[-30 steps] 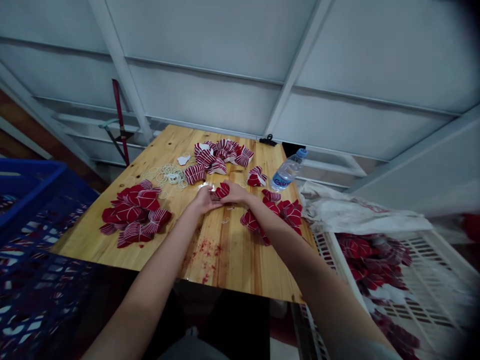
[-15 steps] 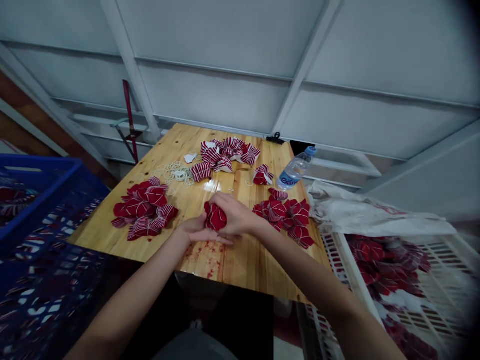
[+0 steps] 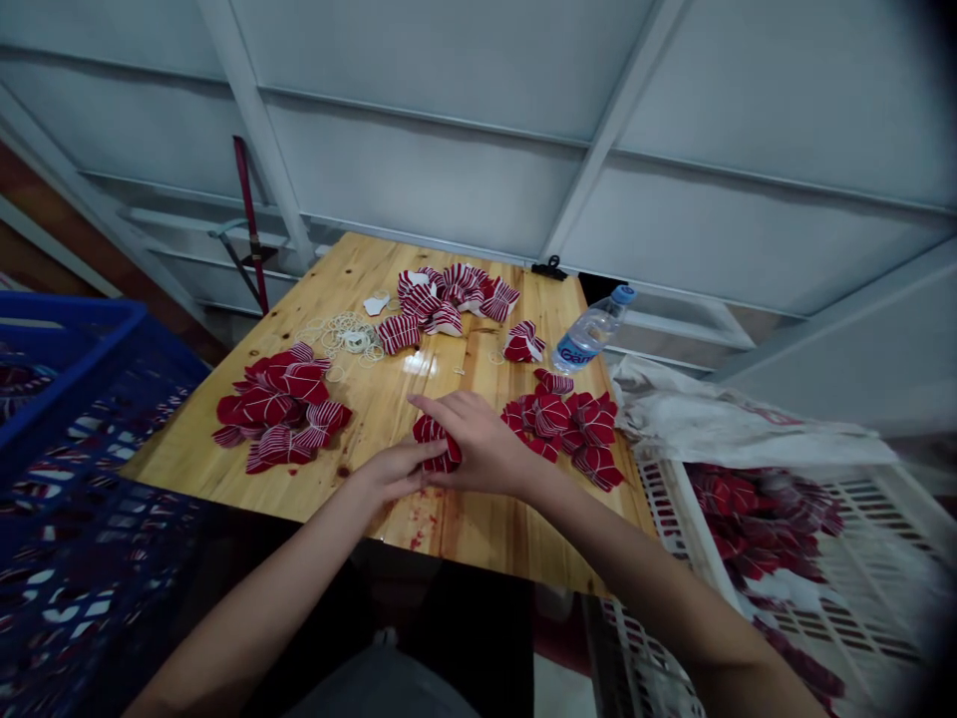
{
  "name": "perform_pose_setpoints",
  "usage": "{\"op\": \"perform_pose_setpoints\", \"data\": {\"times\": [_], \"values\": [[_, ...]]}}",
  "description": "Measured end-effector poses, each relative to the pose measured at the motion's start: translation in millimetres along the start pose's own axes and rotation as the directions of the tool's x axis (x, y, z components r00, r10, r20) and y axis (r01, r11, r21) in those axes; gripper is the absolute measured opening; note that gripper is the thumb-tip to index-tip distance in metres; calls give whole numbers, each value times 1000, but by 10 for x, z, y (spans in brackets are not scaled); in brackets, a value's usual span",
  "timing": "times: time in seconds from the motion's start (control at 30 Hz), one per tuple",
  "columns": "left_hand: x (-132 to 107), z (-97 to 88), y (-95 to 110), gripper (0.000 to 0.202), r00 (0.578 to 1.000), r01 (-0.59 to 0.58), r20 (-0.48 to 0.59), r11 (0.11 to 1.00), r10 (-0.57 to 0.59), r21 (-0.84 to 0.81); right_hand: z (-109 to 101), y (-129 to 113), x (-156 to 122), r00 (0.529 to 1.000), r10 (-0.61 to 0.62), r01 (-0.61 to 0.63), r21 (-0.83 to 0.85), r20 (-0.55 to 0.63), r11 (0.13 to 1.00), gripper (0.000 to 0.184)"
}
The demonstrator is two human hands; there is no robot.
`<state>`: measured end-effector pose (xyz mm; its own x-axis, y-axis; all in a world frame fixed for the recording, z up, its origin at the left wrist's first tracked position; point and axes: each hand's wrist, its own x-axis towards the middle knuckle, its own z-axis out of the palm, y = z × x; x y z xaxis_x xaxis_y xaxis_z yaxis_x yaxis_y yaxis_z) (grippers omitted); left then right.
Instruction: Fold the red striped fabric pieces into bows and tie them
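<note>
My hands meet near the front of the wooden table (image 3: 389,399), holding a red fabric bundle with white stripes (image 3: 435,444) between them. My left hand (image 3: 390,473) cups its lower left side. My right hand (image 3: 482,444) covers its top, with the index finger stretched out to the left. Part of the bundle is hidden by my fingers. To the left lies a heap of similar red bundles (image 3: 280,409), and another (image 3: 564,429) lies to the right.
Striped pieces (image 3: 449,299) and loose rubber bands (image 3: 348,334) lie at the table's back, near a plastic water bottle (image 3: 590,329). A blue crate (image 3: 67,319) stands left; a white crate (image 3: 673,509) holding red bundles and a plastic sack (image 3: 718,414) stand right.
My hands have moved toward the table's front edge with the bundle between them. The bundle now sits lower in my hands, and my right index finger has straightened out.
</note>
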<state>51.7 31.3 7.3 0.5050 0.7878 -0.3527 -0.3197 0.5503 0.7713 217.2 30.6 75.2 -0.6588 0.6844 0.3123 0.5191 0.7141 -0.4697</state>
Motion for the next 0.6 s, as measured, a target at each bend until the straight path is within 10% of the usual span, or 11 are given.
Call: {"op": "perform_pose_setpoints", "data": {"times": [0.23, 0.5, 0.6], "values": [[-147, 12, 67, 50, 990, 113, 93, 990, -105, -88, 4, -65, -103, 999, -7, 10, -81, 34, 997, 71], [-140, 154, -55, 11, 986, 105, -113, 985, -121, -138, -18, -86, -39, 999, -11, 15, -94, 45, 995, 92], [-161, 127, -54, 9, 997, 63, -31, 980, -70, -187, -217, -361, -299, 990, -30, 24, -47, -140, 999, 77]]}}
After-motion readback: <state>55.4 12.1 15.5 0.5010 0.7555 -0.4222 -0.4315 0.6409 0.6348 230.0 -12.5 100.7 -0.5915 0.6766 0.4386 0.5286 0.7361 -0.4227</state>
